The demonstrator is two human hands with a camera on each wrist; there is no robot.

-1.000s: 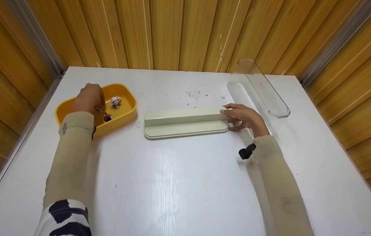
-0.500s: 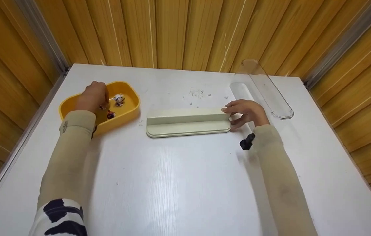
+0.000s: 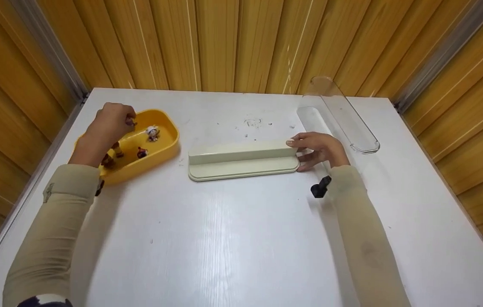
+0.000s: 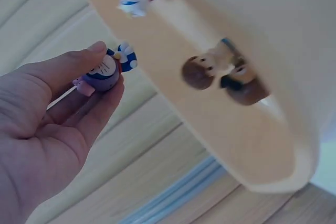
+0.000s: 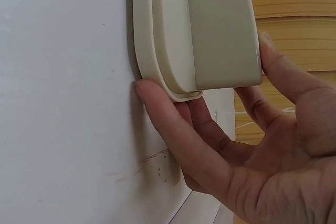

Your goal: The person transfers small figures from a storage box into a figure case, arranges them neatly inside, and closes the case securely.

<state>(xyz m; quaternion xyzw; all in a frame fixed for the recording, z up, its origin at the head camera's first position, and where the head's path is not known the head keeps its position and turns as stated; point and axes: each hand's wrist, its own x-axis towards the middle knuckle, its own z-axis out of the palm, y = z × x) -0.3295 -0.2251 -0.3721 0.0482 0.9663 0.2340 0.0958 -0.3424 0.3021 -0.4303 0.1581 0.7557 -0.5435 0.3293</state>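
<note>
My left hand (image 3: 107, 125) is raised over the far left part of a yellow tray (image 3: 169, 147). Between thumb and fingers it pinches a small figurine (image 4: 105, 72), purple, white and blue with a pink bit, seen closely in the left wrist view. Inside the tray lie several more figurines, among them a white one (image 3: 152, 133), a dark red one (image 3: 141, 152) and a brown-haired one (image 4: 198, 72). At the middle of the table, my right hand (image 3: 320, 147) grips the right end of a pale green stepped display base (image 5: 226, 35), thumb at its raised step, a finger at the lower edge.
A clear plastic cover (image 3: 346, 117) lies at the back right, behind the right hand. Wood-patterned panels (image 3: 216, 47) rise along the back and sides of the white table (image 3: 224, 238). A black clip-like piece (image 3: 320, 187) sits at the right wrist.
My left hand has come up from inside the tray toward its far rim, now with the figurine showing in its fingers. More figurines are uncovered below. The right hand keeps its grip on the base.
</note>
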